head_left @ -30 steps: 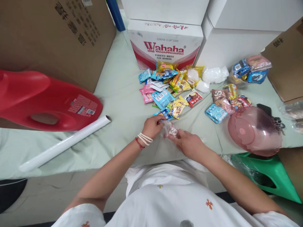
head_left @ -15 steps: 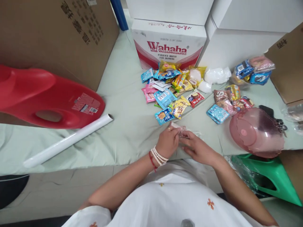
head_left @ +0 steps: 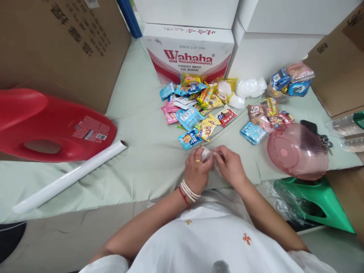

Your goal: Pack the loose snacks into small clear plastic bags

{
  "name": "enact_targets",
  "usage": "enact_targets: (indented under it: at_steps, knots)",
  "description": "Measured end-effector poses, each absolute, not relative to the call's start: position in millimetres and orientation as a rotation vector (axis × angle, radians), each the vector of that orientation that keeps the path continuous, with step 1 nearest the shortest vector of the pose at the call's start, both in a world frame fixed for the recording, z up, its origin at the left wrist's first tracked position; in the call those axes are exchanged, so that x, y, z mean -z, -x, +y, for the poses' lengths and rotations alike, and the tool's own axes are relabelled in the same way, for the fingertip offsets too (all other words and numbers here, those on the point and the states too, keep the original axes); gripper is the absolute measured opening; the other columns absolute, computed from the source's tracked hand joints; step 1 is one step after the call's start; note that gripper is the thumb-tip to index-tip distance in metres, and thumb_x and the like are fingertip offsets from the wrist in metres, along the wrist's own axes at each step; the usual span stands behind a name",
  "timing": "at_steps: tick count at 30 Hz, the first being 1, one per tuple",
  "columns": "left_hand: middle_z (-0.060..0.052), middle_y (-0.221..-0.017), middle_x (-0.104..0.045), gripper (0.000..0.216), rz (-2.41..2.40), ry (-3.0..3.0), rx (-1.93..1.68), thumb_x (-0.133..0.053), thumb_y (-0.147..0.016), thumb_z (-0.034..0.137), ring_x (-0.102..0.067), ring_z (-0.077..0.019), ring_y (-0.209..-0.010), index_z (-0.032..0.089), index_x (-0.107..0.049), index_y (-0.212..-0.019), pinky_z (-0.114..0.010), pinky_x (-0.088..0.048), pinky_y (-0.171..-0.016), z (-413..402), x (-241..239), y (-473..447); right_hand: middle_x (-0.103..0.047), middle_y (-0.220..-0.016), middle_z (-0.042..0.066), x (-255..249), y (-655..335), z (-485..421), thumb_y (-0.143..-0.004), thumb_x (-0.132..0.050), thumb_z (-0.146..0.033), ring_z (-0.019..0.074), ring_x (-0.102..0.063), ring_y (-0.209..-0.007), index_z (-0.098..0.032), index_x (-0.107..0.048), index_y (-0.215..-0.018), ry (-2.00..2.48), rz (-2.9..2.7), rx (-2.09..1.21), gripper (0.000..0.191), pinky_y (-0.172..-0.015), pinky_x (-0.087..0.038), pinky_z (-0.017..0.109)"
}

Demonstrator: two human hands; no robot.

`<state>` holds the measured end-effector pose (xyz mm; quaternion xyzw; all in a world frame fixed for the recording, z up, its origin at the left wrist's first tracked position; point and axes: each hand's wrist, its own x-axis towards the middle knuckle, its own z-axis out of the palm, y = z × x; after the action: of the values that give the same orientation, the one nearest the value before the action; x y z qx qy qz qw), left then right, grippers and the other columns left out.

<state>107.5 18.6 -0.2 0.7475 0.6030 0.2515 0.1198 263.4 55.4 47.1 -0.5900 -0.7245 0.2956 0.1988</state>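
My left hand, with a ring and beaded bracelets at the wrist, is closed around a small clear plastic bag. Something pale shows inside the bag, but its kind is mostly hidden by my fingers. Thumb and fingers of my right hand pinch the bag's loose end on the right. Just beyond both hands spreads a pile of wrapped snacks; nearest are a blue snack packet and a yellow cookie packet. A red-and-white packet lies at the pile's right side.
Right of the pile sit bagged snacks, a pink ribbed bowl and keys. A Wahaba-style water carton stands behind. On the left are a red jug and a white tube. A green stool stands below the table.
My right hand has gone from loosely spread fingers to pinching the plastic bag's end. My left hand still grips the bag. The camera view has shifted slightly to the right.
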Motion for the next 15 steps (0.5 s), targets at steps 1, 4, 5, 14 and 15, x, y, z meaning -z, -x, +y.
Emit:
enact_targets:
  at_steps: [1,4,5,14,15]
  knots:
    - [-0.018,-0.139,-0.054,0.033,1.774,-2.144,-0.812,-0.051,-0.099,0.021,-0.05,-0.0331,-0.132,0.022,-0.066,-0.128,-0.053,-0.047,-0.107,19,1,-107,-0.072,-0.098,0.008,-46,-255,59,-0.103,-0.045,-0.03,0.0234,-0.068,-0.095,-0.022,-0.066,-0.105,1.62,-2.031,-0.831,0.023,-0.088,-0.051,0.034]
    - [-0.019,-0.125,-0.054,0.033,1.813,-1.985,-1.119,-0.057,-0.093,0.021,-0.055,-0.0303,-0.12,0.016,-0.056,-0.126,-0.05,-0.051,-0.103,16,-1,-104,-0.07,-0.108,0.013,-38,-240,63,-0.104,-0.045,-0.032,0.025,-0.065,-0.106,-0.018,-0.068,-0.115,1.554,-2.035,-0.844,0.029,-0.096,-0.051,0.037]
    - [-0.018,-0.122,-0.053,0.034,1.783,-1.926,-1.214,-0.057,-0.091,0.021,-0.055,-0.0297,-0.119,0.017,-0.053,-0.124,-0.049,-0.053,-0.1,14,-4,-105,-0.069,-0.111,0.013,-35,-239,62,-0.105,-0.045,-0.035,0.0248,-0.065,-0.108,-0.018,-0.067,-0.119,1.521,-2.021,-0.881,0.032,-0.097,-0.052,0.037]
    - [-0.008,-0.105,-0.056,0.016,1.665,-1.721,-1.427,-0.055,-0.088,0.016,-0.058,-0.0232,-0.101,0.022,-0.053,-0.103,-0.039,-0.052,-0.087,3,-13,-100,-0.053,-0.13,0.016,-16,-251,39,-0.102,-0.056,-0.04,0.027,-0.056,-0.123,-0.022,-0.05,-0.147,1.218,-1.968,-0.959,0.048,-0.106,-0.053,0.047]
    - [-0.009,-0.105,-0.058,0.013,1.784,-1.689,-1.399,-0.054,-0.092,0.02,-0.058,-0.0239,-0.101,0.021,-0.054,-0.105,-0.041,-0.051,-0.089,7,-12,-93,-0.052,-0.131,0.016,-15,-251,38,-0.102,-0.057,-0.038,0.0272,-0.055,-0.124,-0.022,-0.048,-0.148,1.202,-1.971,-0.941,0.049,-0.106,-0.052,0.048]
